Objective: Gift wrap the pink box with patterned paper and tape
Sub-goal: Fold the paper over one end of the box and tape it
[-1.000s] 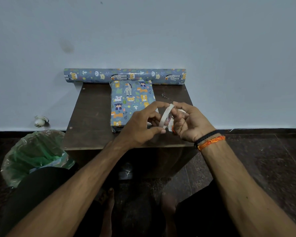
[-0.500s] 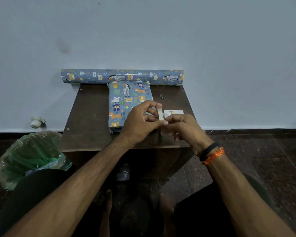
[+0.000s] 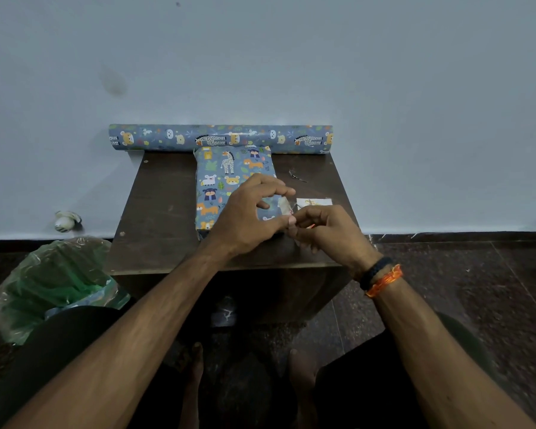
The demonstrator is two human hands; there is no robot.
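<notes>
A wrapped box [image 3: 226, 184] in animal-print paper lies on a dark worktop [image 3: 155, 212], its far end against a paper roll [image 3: 220, 138] by the wall. Over the box's near right corner, the left hand [image 3: 248, 218] and right hand [image 3: 328, 233] pinch a tape strip [image 3: 283, 206] together. A green-lined bin [image 3: 53, 286] stands on the floor at left.

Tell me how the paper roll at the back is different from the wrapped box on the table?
The paper roll is a long round tube lying sideways along the wall; the wrapped box is a flat rectangle pointing toward the person. The roll sticks out past both sides of the table; the box fits well within it. Nobody touches the roll; the left hand is over the box's near end. Both show the same blue animal pattern.
</notes>
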